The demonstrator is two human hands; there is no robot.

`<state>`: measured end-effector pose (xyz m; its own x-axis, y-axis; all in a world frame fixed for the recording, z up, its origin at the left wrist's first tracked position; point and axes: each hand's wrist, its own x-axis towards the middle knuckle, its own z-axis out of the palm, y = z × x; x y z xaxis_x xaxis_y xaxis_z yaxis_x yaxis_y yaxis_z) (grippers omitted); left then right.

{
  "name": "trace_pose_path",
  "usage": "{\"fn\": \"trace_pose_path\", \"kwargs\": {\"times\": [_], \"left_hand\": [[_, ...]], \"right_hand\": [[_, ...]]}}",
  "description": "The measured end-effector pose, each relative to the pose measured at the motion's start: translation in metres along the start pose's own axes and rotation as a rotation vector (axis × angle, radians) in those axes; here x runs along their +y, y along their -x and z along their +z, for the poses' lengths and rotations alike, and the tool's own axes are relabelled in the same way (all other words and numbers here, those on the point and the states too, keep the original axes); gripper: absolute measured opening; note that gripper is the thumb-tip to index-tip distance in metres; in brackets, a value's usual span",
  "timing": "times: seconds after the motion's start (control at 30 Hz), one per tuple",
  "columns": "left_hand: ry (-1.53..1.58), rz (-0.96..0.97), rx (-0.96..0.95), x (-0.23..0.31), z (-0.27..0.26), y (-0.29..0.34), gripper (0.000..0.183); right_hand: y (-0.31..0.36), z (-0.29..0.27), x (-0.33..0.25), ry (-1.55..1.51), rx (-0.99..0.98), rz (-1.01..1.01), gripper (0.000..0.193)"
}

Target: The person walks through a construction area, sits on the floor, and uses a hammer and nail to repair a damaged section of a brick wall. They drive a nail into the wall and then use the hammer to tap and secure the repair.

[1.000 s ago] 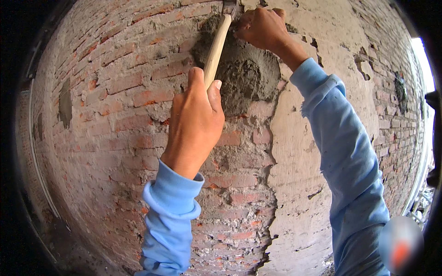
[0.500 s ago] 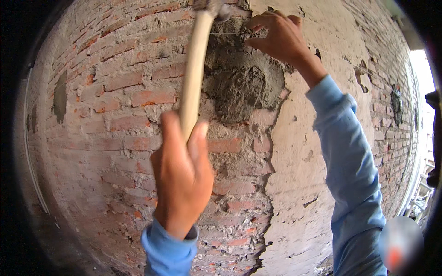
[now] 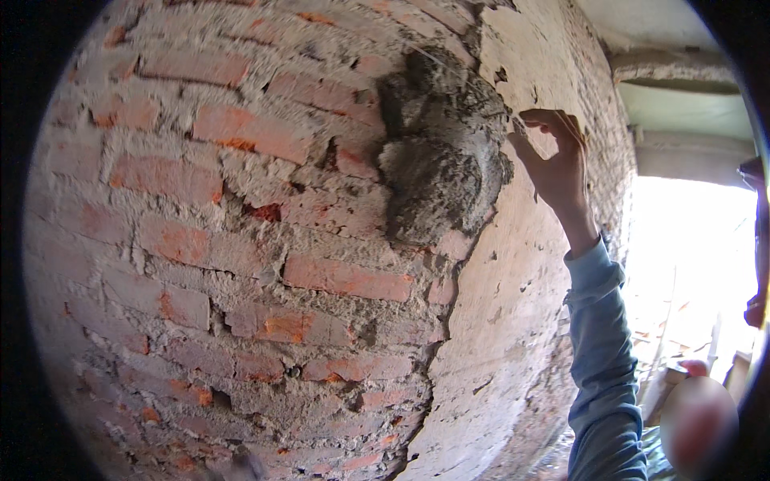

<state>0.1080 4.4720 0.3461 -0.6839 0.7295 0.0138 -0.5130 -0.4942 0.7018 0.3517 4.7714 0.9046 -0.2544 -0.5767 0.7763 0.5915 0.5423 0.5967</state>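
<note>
My right hand (image 3: 561, 156) is raised at the right edge of a patch of wet grey mortar (image 3: 445, 180) on the brick wall. Its thumb and forefinger curve toward each other in a pinch close to the wall. Whatever lies between the fingertips is too small to make out. A thin pale string (image 3: 441, 61) runs slantwise across the top of the mortar toward that hand. My left hand is out of sight. At the bottom edge a small dark blurred shape (image 3: 247, 465) shows, possibly the hammer's head.
Rough red brickwork (image 3: 345, 276) fills the left and middle. A pale plaster layer (image 3: 505, 272) with a ragged edge covers the wall right of it. Beyond the wall's end, at right, is a bright opening (image 3: 682, 256) beneath a concrete beam (image 3: 694, 152).
My left hand and the hammer's wooden handle have dropped out of the picture. The view has turned to the right and tilted. My right hand remains raised by the mortar, its fingers still curled.
</note>
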Motion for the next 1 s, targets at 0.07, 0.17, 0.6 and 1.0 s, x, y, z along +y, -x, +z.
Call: {"fn": "trace_pose_path", "kwargs": {"times": [0.07,0.17,0.6,1.0], "left_hand": [[-0.944,0.269,-0.083,-0.021,-0.047,0.000,0.024],[-0.673,0.005,-0.294,-0.036,-0.090,0.001,0.032],[-0.700,-0.069,-0.613,-0.019,-0.100,-0.046,0.035],[-0.735,-0.082,-0.705,-0.016,-0.105,-0.053,0.039]], "right_hand": [[-0.005,0.001,-0.003,0.020,-0.010,0.008,0.032],[-0.012,0.001,-0.010,0.065,-0.075,0.022,0.032],[-0.038,0.012,-0.020,0.324,-0.277,-0.084,0.031],[-0.035,0.020,-0.029,0.303,-0.186,-0.051,0.021]]}}
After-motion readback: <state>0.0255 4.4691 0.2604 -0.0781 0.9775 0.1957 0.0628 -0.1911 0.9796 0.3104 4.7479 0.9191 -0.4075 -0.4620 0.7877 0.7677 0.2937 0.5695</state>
